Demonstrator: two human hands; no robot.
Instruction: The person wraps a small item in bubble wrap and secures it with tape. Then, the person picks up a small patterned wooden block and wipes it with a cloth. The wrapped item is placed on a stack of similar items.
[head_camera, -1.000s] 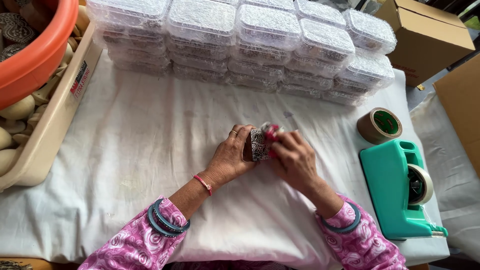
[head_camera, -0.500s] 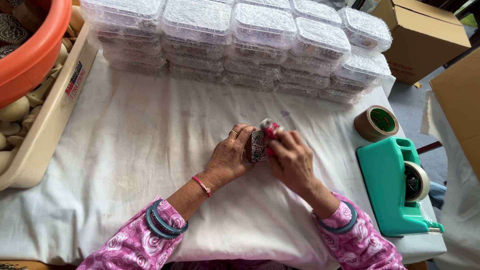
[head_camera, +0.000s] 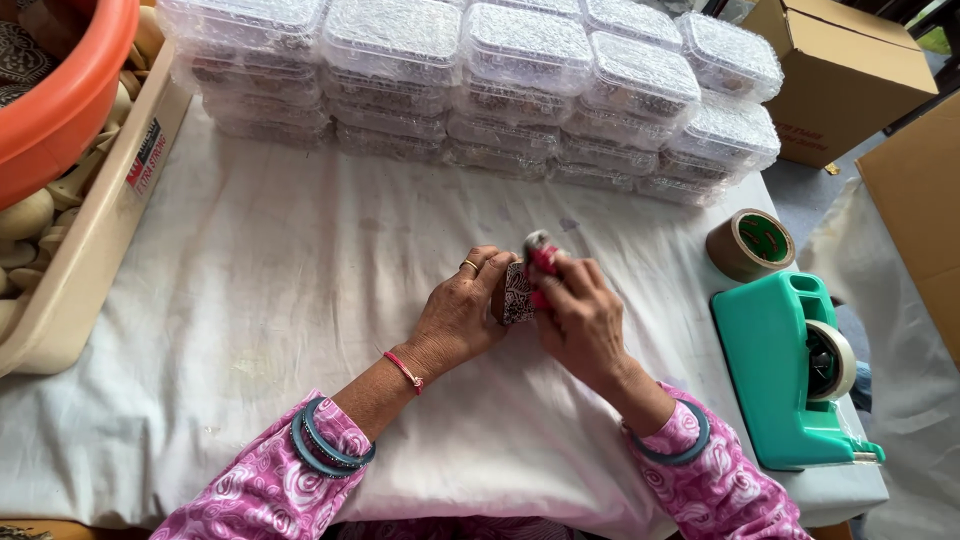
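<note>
My left hand (head_camera: 462, 312) grips a small brown carved block (head_camera: 515, 292) with a dark patterned face, held upright just above the white cloth (head_camera: 270, 300). Pressed against the block's right side is my right hand (head_camera: 580, 318), its fingers closed on a small red-and-white thing (head_camera: 541, 256) at the block's top edge. What the red thing is cannot be made out. Both hands meet at the middle of the table.
Stacks of clear lidded plastic boxes (head_camera: 500, 80) line the back. A brown tape roll (head_camera: 751, 243) and a teal tape dispenser (head_camera: 790, 370) stand at right. A beige tray (head_camera: 80, 270) and an orange basin (head_camera: 60, 90) sit at left, cardboard boxes (head_camera: 850, 70) at back right.
The hands stay together on the block with only small finger shifts. The view has drifted slightly.
</note>
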